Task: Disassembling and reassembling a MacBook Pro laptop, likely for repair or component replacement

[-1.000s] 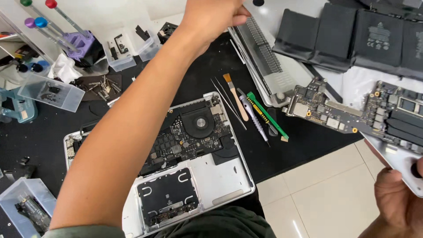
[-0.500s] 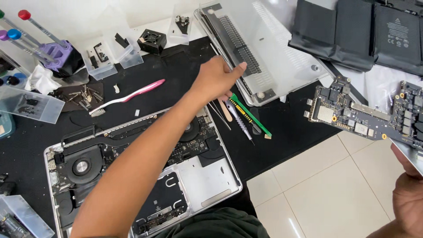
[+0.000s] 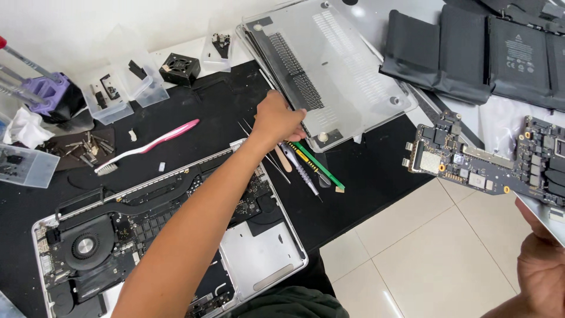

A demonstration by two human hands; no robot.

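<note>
Black tabletop [image 3: 365, 176], crowded with laptop parts.
Left hand [image 3: 281, 122] is closed over the hand tools [image 3: 306, 168]; a logic board [image 3: 488, 162] is gripped by the right hand [image 3: 541, 265].

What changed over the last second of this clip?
The left hand drew back from the far parts trays to the hand tools by the laptop bottom cover, seemingly touching them; a firm grip is unclear. The right hand still holds the logic board.
</note>
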